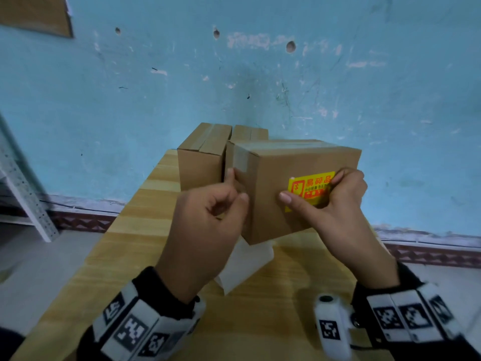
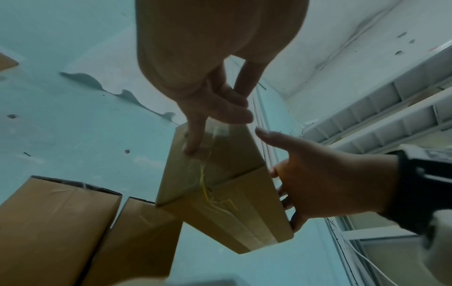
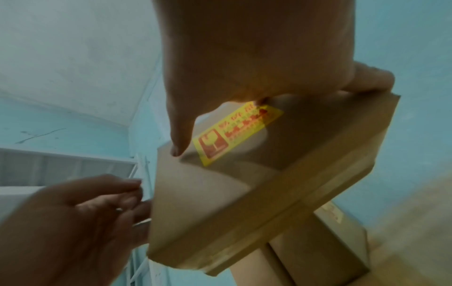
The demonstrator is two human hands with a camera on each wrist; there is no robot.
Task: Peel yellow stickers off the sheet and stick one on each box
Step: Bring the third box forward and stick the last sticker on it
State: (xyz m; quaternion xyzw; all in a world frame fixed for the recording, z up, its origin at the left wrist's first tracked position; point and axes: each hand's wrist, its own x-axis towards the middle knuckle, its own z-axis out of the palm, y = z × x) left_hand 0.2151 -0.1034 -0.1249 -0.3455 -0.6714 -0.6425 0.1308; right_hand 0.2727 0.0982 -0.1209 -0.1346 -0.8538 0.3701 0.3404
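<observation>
I hold a taped cardboard box [image 1: 268, 212] tilted over the table, its long face toward me. A yellow sticker [image 1: 309, 188] with red print lies on that face. My right hand [image 1: 320, 195] has its thumb pressed on the cardboard just left of the sticker. Its curled fingers cover the sticker's right end [image 3: 266, 114] and reach the box's edge. My left hand [image 1: 235, 187] pinches the box's left corner, index finger on the taped end [image 2: 193, 147], thumb at the front. A white backing sheet [image 1: 244, 267] lies on the table below.
Two more taped cardboard boxes [image 1: 200, 157] [image 1: 250, 134] stand upright behind, against the blue wall. The wooden table [image 1: 130, 230] runs from me to the wall. A white metal shelf frame [image 1: 23, 191] stands at the far left on the floor.
</observation>
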